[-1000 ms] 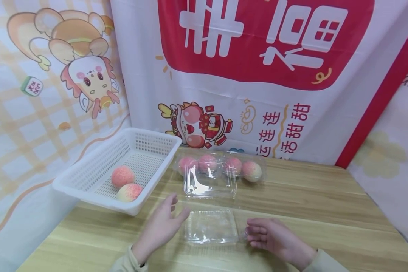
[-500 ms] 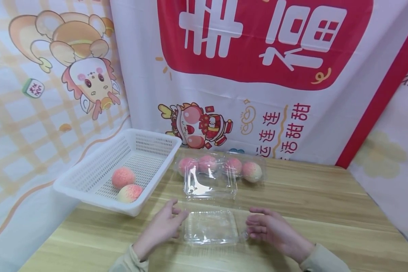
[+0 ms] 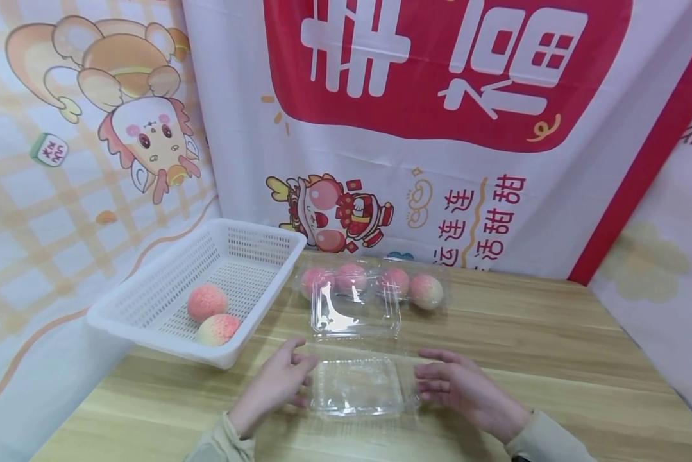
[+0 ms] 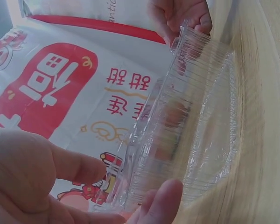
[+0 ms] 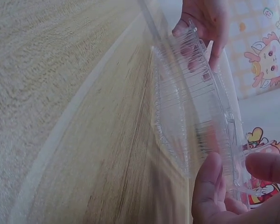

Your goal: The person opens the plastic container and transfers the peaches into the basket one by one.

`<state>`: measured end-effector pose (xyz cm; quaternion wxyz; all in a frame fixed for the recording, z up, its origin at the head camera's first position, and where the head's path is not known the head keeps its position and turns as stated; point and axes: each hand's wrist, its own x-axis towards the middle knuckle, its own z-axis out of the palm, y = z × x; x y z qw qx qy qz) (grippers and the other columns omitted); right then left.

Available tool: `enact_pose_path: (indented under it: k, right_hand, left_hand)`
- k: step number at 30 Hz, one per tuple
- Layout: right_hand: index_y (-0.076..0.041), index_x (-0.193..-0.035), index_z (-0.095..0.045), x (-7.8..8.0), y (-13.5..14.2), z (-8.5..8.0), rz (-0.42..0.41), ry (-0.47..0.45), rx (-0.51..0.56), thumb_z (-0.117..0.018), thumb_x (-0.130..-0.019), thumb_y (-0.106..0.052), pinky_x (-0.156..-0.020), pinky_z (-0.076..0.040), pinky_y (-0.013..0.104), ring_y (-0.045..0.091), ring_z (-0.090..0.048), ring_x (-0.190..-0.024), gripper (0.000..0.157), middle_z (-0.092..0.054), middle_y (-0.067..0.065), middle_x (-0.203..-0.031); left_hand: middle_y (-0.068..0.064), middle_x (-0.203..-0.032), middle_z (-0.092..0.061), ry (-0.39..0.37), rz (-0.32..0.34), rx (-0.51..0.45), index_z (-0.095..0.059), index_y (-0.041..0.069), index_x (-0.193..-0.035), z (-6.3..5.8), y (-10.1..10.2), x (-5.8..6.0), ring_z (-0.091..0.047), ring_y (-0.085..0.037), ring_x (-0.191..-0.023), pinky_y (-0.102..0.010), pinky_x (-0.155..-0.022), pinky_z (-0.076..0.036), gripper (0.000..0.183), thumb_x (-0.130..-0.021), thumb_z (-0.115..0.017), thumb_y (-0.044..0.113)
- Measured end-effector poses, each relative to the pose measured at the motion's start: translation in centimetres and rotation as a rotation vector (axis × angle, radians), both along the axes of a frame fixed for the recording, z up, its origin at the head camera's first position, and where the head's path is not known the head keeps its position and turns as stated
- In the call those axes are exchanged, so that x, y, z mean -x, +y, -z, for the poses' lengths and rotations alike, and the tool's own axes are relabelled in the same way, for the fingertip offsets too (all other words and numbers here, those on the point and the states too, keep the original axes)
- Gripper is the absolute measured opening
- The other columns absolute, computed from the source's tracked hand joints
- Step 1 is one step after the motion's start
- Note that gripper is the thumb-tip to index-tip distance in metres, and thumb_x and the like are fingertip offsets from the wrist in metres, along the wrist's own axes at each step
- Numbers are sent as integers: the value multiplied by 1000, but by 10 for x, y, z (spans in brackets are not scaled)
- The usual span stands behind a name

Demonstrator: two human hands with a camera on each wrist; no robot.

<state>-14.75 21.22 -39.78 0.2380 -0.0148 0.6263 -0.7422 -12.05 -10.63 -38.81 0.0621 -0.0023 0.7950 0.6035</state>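
Note:
An unfolded clear plastic clamshell box (image 3: 357, 388) lies on the table in the head view, its lid (image 3: 354, 316) folded back behind the base. My left hand (image 3: 276, 378) is at the base's left end, fingers relaxed and spread. In the left wrist view its thumb and fingers (image 4: 168, 200) stand apart around the rim. At the opposite end is my right hand (image 3: 464, 391), its fingers lightly bent against the side. The right wrist view has that thumb (image 5: 266, 167) beside the rim and its fingers lower on the ribbed wall. The box holds nothing.
A white perforated basket (image 3: 265, 295) at the left contains two pink-and-cream balls, (image 3: 207, 303) one behind the other. Behind the lid, a clear box (image 3: 444, 279) holds several similar balls (image 3: 426, 292). Printed cloths (image 3: 449, 77) hang around the table (image 3: 553, 333).
My left fingers have come lower along the box's left side. My right index finger has lifted and spread from the others. The basket and balls stay put.

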Motion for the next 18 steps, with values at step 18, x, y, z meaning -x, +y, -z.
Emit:
enact_pose_path:
  k: [18]
  right_hand:
    - [7,-146,-35,3,-4,4,0,-28,-13,-65,-90,-2,-75,-54,31,18,-63,-80,64,-65,9,-90]
  left_hand:
    - [-18,-105,-56,13,13,-85,-35,-6,-146,10,3,7,-60,-28,-75,-41,-57,-60,63,-89,-63,-3]
